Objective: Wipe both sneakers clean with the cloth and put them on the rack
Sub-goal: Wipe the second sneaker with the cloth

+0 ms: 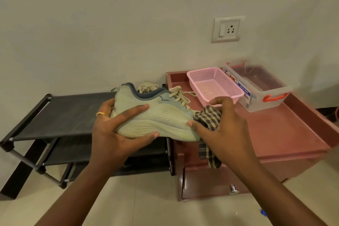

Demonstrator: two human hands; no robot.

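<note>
Hovering at centre, a pale green mesh sneaker [161, 115] is gripped at heel and sole by the left hand [110, 134]; its toe is clasped through a brown checked cloth [208, 117] by the right hand [227, 130]. A second sneaker [146, 85] is glimpsed behind. A black fabric-shelved rack [69, 113] is seen at 9 o'clock, a maroon lipped cabinet top [284, 130] with pink perforated basket [231, 86] at 3 o'clock.

Rack [64, 113] left, cabinet [275, 134] just right. Basket [226, 95] on cabinet, box [264, 97] right of it. Second sneaker [146, 85] on rack behind held sneaker [165, 115], cloth [207, 115] at toe.
</note>
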